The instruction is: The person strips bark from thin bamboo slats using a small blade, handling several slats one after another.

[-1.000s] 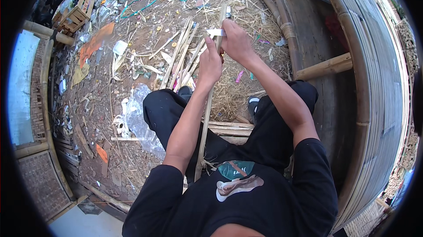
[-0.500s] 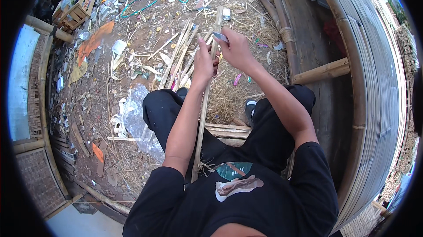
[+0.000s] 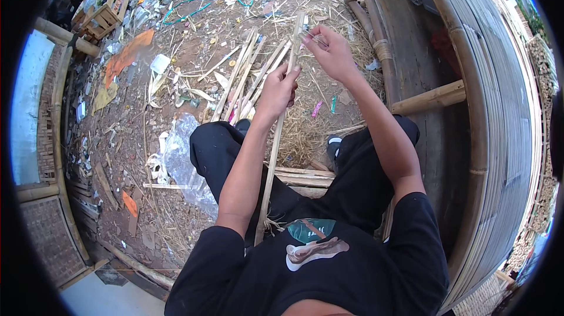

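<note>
My left hand (image 3: 278,94) is closed around a long, pale bamboo strip (image 3: 274,166), with the thumb along it. The strip runs from my lap, between my knees, up and away past both hands. Its lower end rests against my shirt, where a few loose fibres curl off. Beside the strip's far end, my right hand (image 3: 333,57) is closed on a small knife, whose blade hardly shows at this angle. Thin pale slivers show at its fingertips. Several more bamboo strips (image 3: 242,72) lie on the ground just left of my left hand.
A bamboo bench (image 3: 405,46) with a slatted top stands close on my right. Clear plastic sheeting (image 3: 187,157) lies by my left knee. Straw, shavings and litter cover the ground. A wooden crate (image 3: 108,7), an orange scrap (image 3: 129,54) and a green cord (image 3: 205,2) lie farther off.
My right hand has moved slightly right, off the strip, and its blade has turned nearly out of sight. My left thumb has come down onto the strip, whose far end has shifted slightly right.
</note>
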### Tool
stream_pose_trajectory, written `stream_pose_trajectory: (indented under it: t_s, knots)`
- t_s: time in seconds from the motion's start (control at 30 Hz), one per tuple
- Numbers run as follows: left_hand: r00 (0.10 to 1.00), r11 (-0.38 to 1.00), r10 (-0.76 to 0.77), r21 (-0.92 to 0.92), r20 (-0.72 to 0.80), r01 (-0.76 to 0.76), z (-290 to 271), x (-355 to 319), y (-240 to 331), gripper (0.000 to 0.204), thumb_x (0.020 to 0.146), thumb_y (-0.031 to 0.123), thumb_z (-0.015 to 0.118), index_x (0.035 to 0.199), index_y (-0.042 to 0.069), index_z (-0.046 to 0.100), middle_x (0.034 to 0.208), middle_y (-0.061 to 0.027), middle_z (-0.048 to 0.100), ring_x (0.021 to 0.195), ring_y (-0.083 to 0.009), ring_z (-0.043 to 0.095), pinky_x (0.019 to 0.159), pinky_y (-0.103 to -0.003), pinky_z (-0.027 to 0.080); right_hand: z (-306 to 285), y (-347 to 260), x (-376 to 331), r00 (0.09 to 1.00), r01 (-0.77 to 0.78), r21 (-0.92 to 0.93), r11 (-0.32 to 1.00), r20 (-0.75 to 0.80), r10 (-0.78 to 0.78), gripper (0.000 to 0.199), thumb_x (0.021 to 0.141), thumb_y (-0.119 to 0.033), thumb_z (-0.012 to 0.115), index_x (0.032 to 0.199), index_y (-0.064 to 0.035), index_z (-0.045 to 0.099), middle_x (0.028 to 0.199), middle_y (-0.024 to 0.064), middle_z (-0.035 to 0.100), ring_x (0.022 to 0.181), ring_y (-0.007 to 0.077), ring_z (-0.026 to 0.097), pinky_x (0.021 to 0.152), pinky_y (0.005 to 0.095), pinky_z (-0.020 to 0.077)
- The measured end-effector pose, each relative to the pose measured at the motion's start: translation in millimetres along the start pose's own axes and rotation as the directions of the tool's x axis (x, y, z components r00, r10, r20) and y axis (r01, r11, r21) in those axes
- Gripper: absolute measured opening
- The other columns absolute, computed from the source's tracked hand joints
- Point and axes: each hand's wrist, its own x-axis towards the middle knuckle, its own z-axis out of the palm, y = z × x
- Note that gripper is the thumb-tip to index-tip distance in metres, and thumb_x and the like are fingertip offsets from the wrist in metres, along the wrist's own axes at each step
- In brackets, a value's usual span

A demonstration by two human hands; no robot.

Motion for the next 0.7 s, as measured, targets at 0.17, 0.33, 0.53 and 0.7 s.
stream_pose_trajectory:
  t_s: [0.17,0.33,0.53,0.7]
  knots:
    - [0.996,0.991,0.083,0.107,0.027,-0.086,13,0,-11,0.027,0.096,0.026,0.057,0.108,0.002,0.058,0.059,0.0033,0.044,0.043,-0.0068,0.04,0.04,-0.027,0.032,3,6,9,0.997,0.064,-0.062,0.996,-0.045,-0.067,0.034,0.085,-0.034,0.071,0.098,-0.0039,0.064,0.065,0.0139,0.061,0.06,0.022,0.061,0.058,0.0354,0.0478]
    - [0.986,0.94,0.163,0.309,-0.032,-0.145,16,3,-21,0.032,0.096,0.021,0.055,0.116,-0.003,0.057,0.066,-0.0063,0.054,0.054,-0.0146,0.052,0.052,-0.032,0.042,6,15,10,0.986,0.145,-0.116,0.983,-0.07,-0.153,0.025,0.084,-0.025,0.07,0.099,-0.0048,0.066,0.073,0.018,0.066,0.068,0.0311,0.067,0.062,0.0398,0.0508]
    - [0.956,0.85,0.273,0.491,-0.108,-0.188,10,6,-22,0.036,0.095,0.017,0.054,0.123,-0.005,0.057,0.083,-0.0222,0.065,0.071,-0.0293,0.062,0.069,-0.039,0.047,11,17,0,0.92,0.39,-0.21,0.896,0.122,-0.372,0.022,0.078,-0.002,0.062,0.099,-0.0037,0.064,0.082,0.0163,0.069,0.077,0.0328,0.068,0.07,0.0395,0.0524]
    - [0.955,0.833,0.278,0.52,-0.101,-0.188,14,6,-25,0.037,0.095,0.017,0.054,0.126,-0.002,0.056,0.088,-0.0252,0.066,0.074,-0.0303,0.064,0.073,-0.038,0.048,6,22,18,0.996,0.082,-0.082,0.993,0.029,-0.08,0.013,0.083,-0.011,0.064,0.093,-0.0027,0.064,0.076,0.0125,0.069,0.073,0.0292,0.068,0.067,0.0375,0.0514]
